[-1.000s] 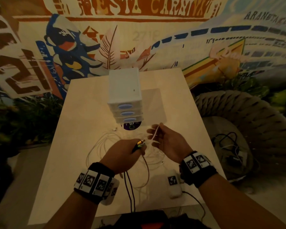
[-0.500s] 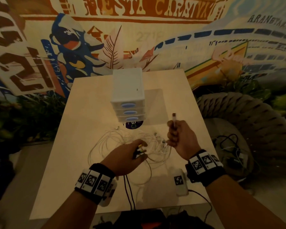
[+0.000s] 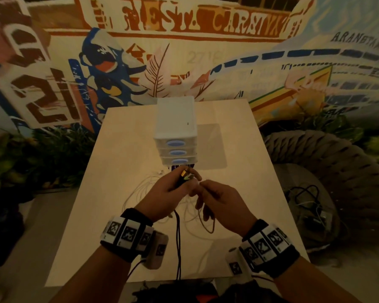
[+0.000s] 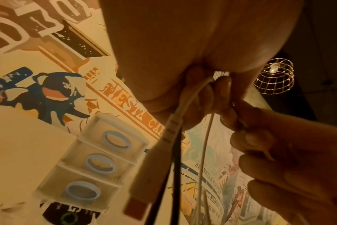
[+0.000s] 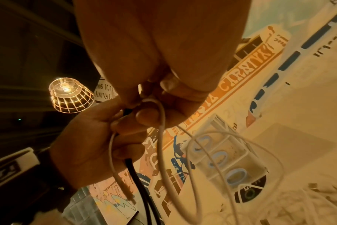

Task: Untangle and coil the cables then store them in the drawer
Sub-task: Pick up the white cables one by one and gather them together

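My left hand (image 3: 165, 193) grips the black cable (image 3: 178, 241) by its plug ends, just in front of the white drawer unit (image 3: 175, 136) on the desk (image 3: 127, 162). My right hand (image 3: 222, 203), touching the left, pinches a thin white cable (image 5: 162, 137) in its fingers (image 5: 144, 116). The other white cables (image 3: 140, 186) lie tangled on the desk beneath both hands.
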A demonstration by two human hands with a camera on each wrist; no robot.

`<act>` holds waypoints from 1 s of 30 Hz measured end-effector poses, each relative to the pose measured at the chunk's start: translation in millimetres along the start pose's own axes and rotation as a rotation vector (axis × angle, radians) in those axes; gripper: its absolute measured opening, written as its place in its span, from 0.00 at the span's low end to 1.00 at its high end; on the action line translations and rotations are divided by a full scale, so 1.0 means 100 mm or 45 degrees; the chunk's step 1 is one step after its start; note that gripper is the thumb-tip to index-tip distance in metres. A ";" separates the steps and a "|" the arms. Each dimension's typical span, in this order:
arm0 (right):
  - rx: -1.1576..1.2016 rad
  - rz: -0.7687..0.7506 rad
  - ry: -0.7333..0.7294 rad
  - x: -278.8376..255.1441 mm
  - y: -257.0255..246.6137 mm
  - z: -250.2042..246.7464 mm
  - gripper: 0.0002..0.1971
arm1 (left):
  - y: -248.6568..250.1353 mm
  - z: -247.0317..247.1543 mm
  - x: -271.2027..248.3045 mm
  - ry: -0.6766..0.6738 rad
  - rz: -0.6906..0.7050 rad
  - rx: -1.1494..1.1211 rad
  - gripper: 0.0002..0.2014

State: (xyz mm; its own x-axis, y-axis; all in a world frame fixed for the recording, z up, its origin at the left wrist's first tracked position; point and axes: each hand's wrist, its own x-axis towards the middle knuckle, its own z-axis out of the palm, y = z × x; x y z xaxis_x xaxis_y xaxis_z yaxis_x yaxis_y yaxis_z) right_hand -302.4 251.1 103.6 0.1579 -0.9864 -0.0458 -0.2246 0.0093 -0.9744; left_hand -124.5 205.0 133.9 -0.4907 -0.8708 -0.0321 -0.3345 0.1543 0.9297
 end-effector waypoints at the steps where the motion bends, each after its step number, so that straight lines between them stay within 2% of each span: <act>1: 0.009 -0.011 0.001 -0.01 -0.03 0.01 0.14 | 0.02 0.00 0.01 -0.002 0.035 0.038 0.06; 6: 0.388 0.020 0.103 0.05 -0.06 -0.09 0.15 | 0.15 -0.07 0.00 -0.031 0.063 0.008 0.13; 8: 0.063 -0.069 0.113 0.08 -0.04 -0.12 0.13 | 0.16 -0.14 -0.03 -0.051 0.050 -0.048 0.16; 10: -0.281 -0.164 0.096 0.10 -0.04 -0.09 0.22 | 0.16 -0.22 -0.07 -0.078 0.044 -0.121 0.16; 12: -0.407 -0.248 0.144 0.13 -0.12 -0.04 0.26 | 0.14 -0.29 -0.12 -0.122 0.038 -0.174 0.17; 16: -0.734 -0.389 0.147 0.21 -0.22 0.02 0.16 | 0.09 -0.39 -0.23 -0.160 0.046 -0.237 0.22; 19: -0.854 -0.431 0.097 0.15 -0.24 -0.05 0.17 | 0.09 -0.46 -0.29 -0.154 0.048 -0.146 0.19; 21: -0.847 -0.433 0.156 0.06 -0.19 -0.16 0.12 | 0.07 -0.52 -0.30 -0.121 0.017 -0.077 0.17; 23: -0.770 -0.309 0.317 -0.10 -0.09 -0.31 0.06 | 0.05 -0.59 -0.31 -0.054 0.033 -0.004 0.15; 26: -0.675 0.023 0.571 -0.42 0.14 -0.56 0.08 | 0.05 -0.67 -0.31 0.110 0.100 -0.112 0.12; 28: -0.688 0.261 0.574 -0.76 0.37 -0.72 0.10 | 0.10 -0.73 -0.31 0.215 0.157 -0.238 0.13; 30: -0.726 0.511 0.447 -1.15 0.66 -0.82 0.13 | 0.16 -0.79 -0.33 0.300 0.238 -0.311 0.12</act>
State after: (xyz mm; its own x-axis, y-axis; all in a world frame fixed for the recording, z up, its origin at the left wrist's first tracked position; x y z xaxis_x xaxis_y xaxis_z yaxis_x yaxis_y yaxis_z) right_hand -414.5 351.1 62.9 -0.3321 -0.9205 -0.2061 -0.6750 0.3845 -0.6297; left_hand -50.0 199.6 178.9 -0.3169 -0.9260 0.2053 -0.0411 0.2296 0.9724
